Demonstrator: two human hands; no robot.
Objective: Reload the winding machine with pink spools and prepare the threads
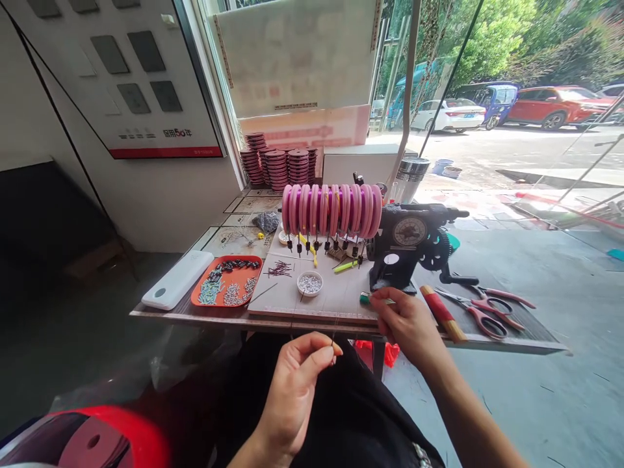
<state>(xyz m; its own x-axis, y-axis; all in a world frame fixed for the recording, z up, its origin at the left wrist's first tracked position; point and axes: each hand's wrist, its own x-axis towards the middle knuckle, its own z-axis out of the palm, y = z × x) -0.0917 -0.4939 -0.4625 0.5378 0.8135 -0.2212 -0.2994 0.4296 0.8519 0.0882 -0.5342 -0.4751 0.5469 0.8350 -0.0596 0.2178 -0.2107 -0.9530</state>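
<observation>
My left hand (pixel 298 380), in front of the table edge, is closed in a pinch on a thin line whose small end pieces show under the fingertips. My right hand (pixel 407 325) is over the board's front right corner, its fingers closed at a small green-handled tool (pixel 364 298). Behind the hands, a row of pink spools (pixel 332 209) sits on a black hand-cranked winder (pixel 409 237), with small dark clips hanging below. A white bowl of small silvery pieces (pixel 310 283) stands on the pale board (pixel 273 312).
An orange tray (pixel 195 296) with small parts and a white flat device (pixel 176 279) lie at the left. Right of my right hand are a red-wrapped stick (pixel 442 313), scissors (pixel 487 323) and pliers (pixel 507 298). Stacked dark pink spools (pixel 277 170) stand behind.
</observation>
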